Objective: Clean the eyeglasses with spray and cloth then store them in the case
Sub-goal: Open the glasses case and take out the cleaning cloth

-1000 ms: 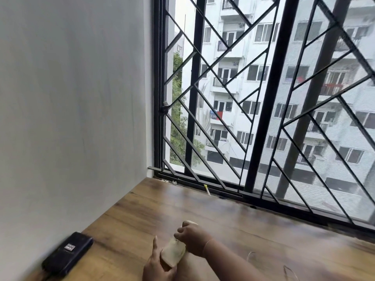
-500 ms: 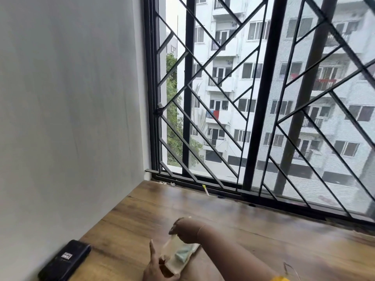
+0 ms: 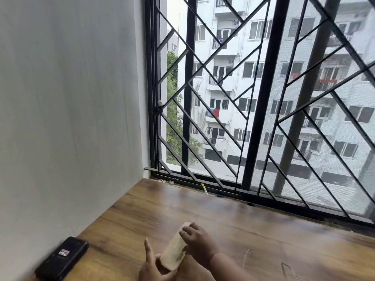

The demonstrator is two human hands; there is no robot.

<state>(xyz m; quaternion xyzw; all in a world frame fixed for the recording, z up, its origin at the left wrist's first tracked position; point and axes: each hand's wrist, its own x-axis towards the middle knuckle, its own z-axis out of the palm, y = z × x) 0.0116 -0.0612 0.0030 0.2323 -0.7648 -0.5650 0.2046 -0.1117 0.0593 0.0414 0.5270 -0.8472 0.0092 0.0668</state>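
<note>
1. At 6 o'clock, low over the wooden tabletop (image 3: 263, 230), both hands hold the pale pouch (image 3: 174, 250), which shows less of its teal inside than half a second ago.
2. Its long axis runs from 7 to 1 o'clock, upper end toward the window.
3. The right hand (image 3: 199, 241) curls its fingers over the upper half.
4. The left hand (image 3: 154, 269) grips the lower end, thumb raised.

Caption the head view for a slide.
Left hand and right hand hold a pale pouch above the wooden table; black case by the wall.

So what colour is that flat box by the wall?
The flat rectangular box is black, in the head view.
</note>
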